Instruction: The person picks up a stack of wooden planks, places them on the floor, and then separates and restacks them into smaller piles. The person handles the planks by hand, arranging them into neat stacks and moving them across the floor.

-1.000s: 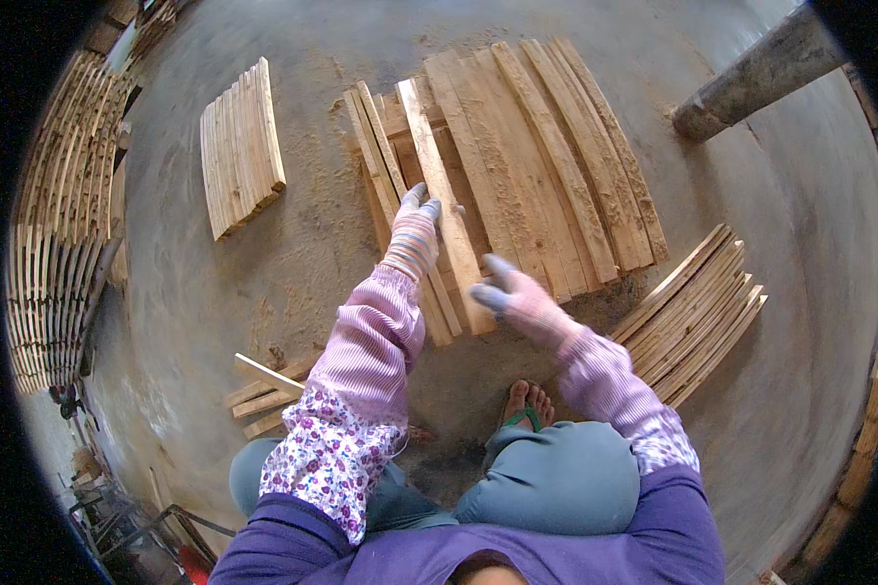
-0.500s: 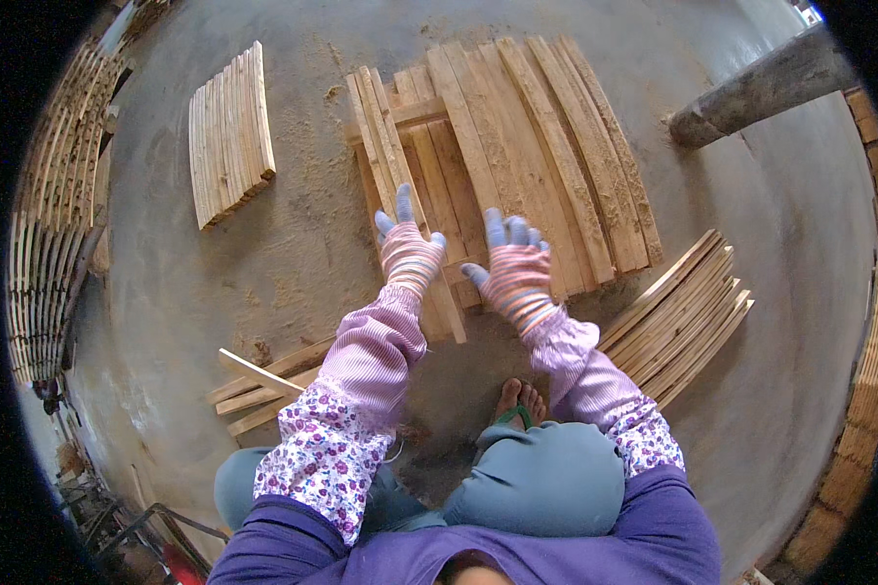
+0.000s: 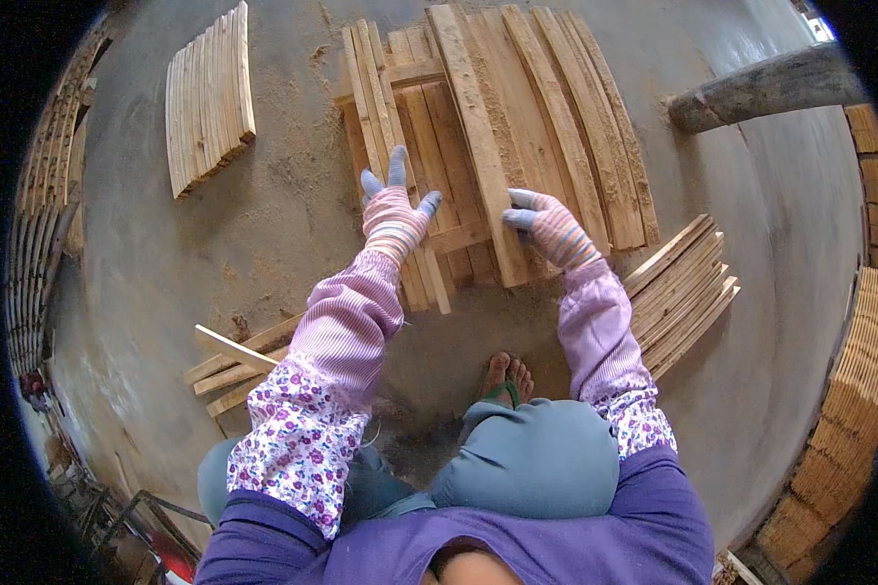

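Squatting at the bottom of the frame, the person shows grey-blue knees and a bare foot in a green sandal (image 3: 506, 378) on the dusty concrete floor (image 3: 263, 224), with both gloved hands reaching up toward the centre. Nearest the body, a few loose slats (image 3: 234, 361) lie at lower left and a fanned bundle of slats (image 3: 683, 292) at lower right, neither touched. Just above, the left hand (image 3: 395, 219) lies with fingers spread, palm down, resting flat on the narrow slats at the left side of the laid-out panel of slats (image 3: 556, 136); it pinches nothing. The right hand (image 3: 553, 231) is curled around the near end of one long plank (image 3: 473, 136), fingers wrapped over its right edge, so the grip sits at the plank's bottom end. That plank runs its long axis from just right of centre up and slightly left to the top edge of the frame, lying on the panel, and stretches wholly away from the right hand, which is the nearer one. Farther off, a separate stack of slats (image 3: 208, 97) sits at upper left and a round log (image 3: 766, 86) at upper right
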`<state>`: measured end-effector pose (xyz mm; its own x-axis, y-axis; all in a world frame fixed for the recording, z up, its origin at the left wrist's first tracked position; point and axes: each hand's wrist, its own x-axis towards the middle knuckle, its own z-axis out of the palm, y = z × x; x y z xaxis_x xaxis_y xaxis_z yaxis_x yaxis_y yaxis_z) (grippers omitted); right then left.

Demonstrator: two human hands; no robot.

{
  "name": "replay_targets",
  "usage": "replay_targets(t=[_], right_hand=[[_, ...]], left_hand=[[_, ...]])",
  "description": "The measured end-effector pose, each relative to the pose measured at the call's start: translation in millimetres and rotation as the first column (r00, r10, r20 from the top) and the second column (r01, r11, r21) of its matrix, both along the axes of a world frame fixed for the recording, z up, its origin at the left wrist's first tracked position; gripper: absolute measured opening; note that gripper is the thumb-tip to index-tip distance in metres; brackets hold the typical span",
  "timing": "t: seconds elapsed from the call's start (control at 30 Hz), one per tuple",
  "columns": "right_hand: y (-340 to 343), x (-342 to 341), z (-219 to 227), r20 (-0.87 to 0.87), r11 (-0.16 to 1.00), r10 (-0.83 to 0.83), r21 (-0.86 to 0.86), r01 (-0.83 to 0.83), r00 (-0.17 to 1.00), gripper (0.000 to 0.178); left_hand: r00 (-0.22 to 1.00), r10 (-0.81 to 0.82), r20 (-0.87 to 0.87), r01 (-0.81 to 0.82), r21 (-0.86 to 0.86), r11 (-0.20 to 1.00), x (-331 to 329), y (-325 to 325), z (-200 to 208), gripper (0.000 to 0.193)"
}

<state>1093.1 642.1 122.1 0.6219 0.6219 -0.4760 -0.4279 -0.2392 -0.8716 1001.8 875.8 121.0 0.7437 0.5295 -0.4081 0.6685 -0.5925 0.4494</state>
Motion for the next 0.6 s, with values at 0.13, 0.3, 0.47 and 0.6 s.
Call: replay_targets(t=[0.13, 0.3, 0.47, 0.6], right_hand=[[46, -46, 2, 0.355, 0.939, 0.229, -0.325, -0.11, 0.907, 0.031], [64, -68, 22, 0.663, 0.793, 0.489, -0.608, 0.027, 0.567, 0.052], [32, -20, 22, 0.593, 0.561, 0.475, -0.773, 0.295, 0.65, 0.074], [-10, 9, 9, 0.613, 0.854, 0.106, -0.459, 0.244, 0.783, 0.042]], left_hand=[[0.997, 0.064, 0.043, -0.062, -0.047, 0.997, 0, 1, -2, 0.102], [0.998, 0.047, 0.048, -0.045, -0.039, 0.998, -4, 3, 4, 0.107], [0.996, 0.067, 0.05, -0.065, -0.048, 0.997, -6, -1, 8, 0.1], [0.999, 0.039, 0.028, -0.037, -0.061, 0.997, -2, -2, 8, 0.1]])
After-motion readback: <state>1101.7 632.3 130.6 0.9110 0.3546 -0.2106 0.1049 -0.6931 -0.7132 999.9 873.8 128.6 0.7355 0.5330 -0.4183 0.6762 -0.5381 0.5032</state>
